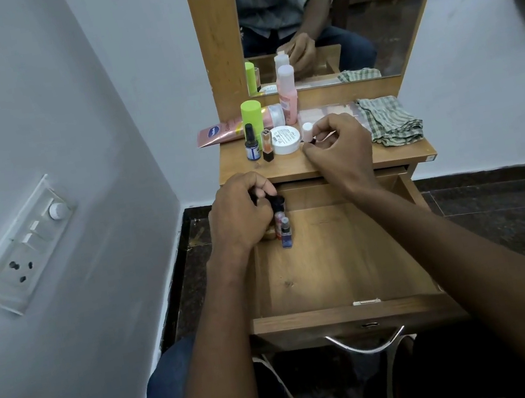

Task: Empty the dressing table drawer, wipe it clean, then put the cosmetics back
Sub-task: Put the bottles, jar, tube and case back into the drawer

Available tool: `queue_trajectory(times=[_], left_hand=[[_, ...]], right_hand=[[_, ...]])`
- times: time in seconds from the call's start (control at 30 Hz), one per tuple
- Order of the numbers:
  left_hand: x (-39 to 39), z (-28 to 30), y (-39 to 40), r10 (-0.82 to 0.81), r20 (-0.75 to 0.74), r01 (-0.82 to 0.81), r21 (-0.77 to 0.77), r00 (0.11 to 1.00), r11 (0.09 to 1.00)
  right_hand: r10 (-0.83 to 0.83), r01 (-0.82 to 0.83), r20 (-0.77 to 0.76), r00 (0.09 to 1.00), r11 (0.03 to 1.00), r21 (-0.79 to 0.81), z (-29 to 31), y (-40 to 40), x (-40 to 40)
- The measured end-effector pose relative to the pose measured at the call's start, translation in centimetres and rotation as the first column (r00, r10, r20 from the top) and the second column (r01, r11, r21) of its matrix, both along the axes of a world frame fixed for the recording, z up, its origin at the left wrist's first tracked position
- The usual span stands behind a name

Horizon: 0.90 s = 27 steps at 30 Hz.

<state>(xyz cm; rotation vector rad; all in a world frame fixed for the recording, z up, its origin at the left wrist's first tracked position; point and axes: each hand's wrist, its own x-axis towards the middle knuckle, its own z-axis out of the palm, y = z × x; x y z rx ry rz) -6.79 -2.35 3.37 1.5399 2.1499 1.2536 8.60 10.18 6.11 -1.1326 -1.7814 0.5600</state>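
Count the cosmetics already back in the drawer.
3 visible, all clustered at the drawer's back-left corner: a black-capped item gripped by the left hand, a pinkish bottle, and a small blue bottle. The hand may hide more.

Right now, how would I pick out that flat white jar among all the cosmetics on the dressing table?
Start at the wooden dressing table top below the mirror. In the cluster of cosmetics on its left half, look just left of the right hand. The white jar is low, round and wide, with small print on its lid, whereas its neighbours are tall bottles or a lying pink tube.
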Motion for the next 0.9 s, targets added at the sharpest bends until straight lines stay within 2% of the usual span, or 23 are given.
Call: queue_trajectory(times=[0.13, 0.23, 0.37, 0.47, 0.57, 0.73, 0.9], left_hand=[[-0.6, 0.0, 0.2, 0.092, 0.088, -0.097, 0.052, 0.992, 0.994], [-0.7, 0.2, 0.1, 0.165, 0.165, -0.176, 0.055, 0.972, 0.983], [-0.9, 0.2, -0.2, 0.263, 0.225, -0.277, 0.034, 0.938, 0.960], [-1.1, 0.2, -0.3, 0.289, 0.243, -0.300, 0.008, 0.926, 0.954], [-1.0, 0.1, -0.3, 0.286, 0.237, -0.293, -0.007, 0.928, 0.956], [-1.0, 0.1, -0.3, 0.278, 0.224, -0.283, -0.010, 0.934, 0.959], [-1.0, 0.1, -0.3, 0.311, 0.203, -0.318, 0.004, 0.929, 0.948]], right_hand=[[0.275, -0.279, -0.063, 0.959, 0.958, -0.067, 0.1, -4.3, 0.8], [0.456, -0.447, 0.003, 0.890, 0.874, -0.189, -0.8, -7.2, 0.9], [0.562, -0.524, 0.152, 0.813, 0.820, -0.231, -2.5, -8.5, -0.2], [0.532, -0.518, 0.381, 0.757, 0.843, -0.147, -3.4, -8.6, -0.9], [0.442, -0.468, 0.531, 0.723, 0.879, -0.094, -4.0, -8.4, -1.4], [0.343, -0.442, 0.664, 0.665, 0.897, -0.020, -4.8, -8.5, -2.3], [0.281, -0.418, 0.706, 0.650, 0.908, 0.024, -4.9, -8.5, -2.7]])
